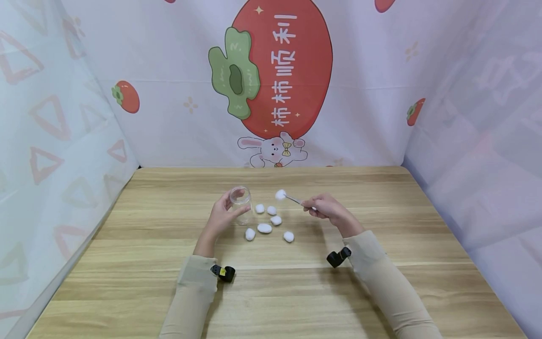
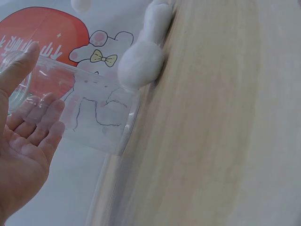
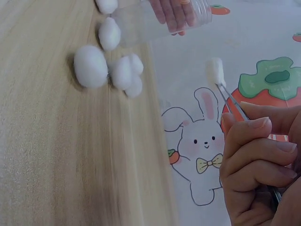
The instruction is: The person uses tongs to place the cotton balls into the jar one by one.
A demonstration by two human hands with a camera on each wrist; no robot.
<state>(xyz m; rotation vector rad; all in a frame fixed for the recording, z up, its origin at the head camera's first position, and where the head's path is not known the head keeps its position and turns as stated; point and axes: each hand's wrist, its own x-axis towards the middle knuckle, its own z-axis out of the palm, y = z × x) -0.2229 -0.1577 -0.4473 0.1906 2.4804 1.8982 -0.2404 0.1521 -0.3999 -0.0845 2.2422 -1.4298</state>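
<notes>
My left hand point(image 1: 220, 215) holds a clear glass jar point(image 1: 241, 212) upright on the table, thumb on one side and fingers round the other. In the left wrist view the jar point(image 2: 101, 106) looks see-through, with no cotton visible inside. My right hand point(image 1: 325, 208) grips metal tweezers point(image 1: 293, 199), whose tips pinch a white cotton ball point(image 1: 281, 194) in the air, right of the jar. The right wrist view shows the tweezers point(image 3: 235, 101) between thumb and fingers, with the cotton ball point(image 3: 216, 71) at their tips. Several more cotton balls point(image 1: 264, 228) lie loose between the hands.
The wooden table point(image 1: 271, 301) reaches back to a printed cloth backdrop point(image 1: 169, 127). Cloth walls point(image 1: 55, 117) stand along the left and right sides. Small black cameras point(image 1: 338, 257) are strapped to both wrists.
</notes>
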